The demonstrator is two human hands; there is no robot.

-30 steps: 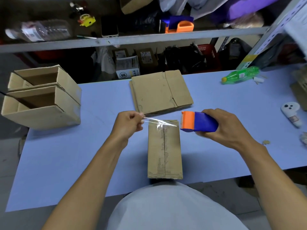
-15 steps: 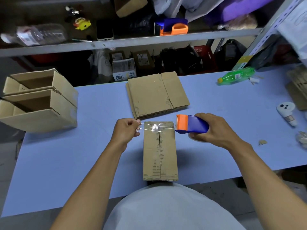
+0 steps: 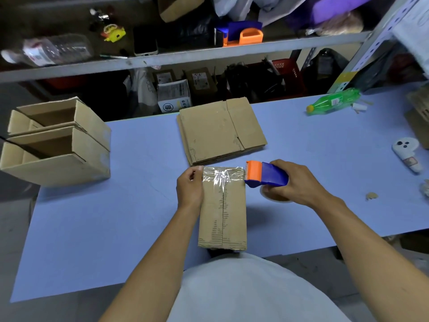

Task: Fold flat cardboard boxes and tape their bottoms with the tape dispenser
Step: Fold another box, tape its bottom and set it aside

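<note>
A folded cardboard box (image 3: 222,212) stands bottom-up at the table's near edge, its flap seam running away from me. A strip of clear tape (image 3: 221,177) lies across its far end. My left hand (image 3: 189,188) pinches the tape's free end against the box's left far corner. My right hand (image 3: 293,182) grips the blue and orange tape dispenser (image 3: 265,174), whose orange head sits at the box's right far corner. A stack of flat cardboard boxes (image 3: 220,131) lies just beyond.
Two assembled open boxes (image 3: 60,145) lie stacked at the table's left end. A green bottle (image 3: 334,101) and a white controller (image 3: 406,152) lie on the blue table (image 3: 116,217) at the right. A shelf (image 3: 185,56) behind holds a second dispenser (image 3: 243,34).
The stretched tape has come down from above the box onto its far end. Both hands lowered, the left to the box's left corner, the dispenser to its right corner.
</note>
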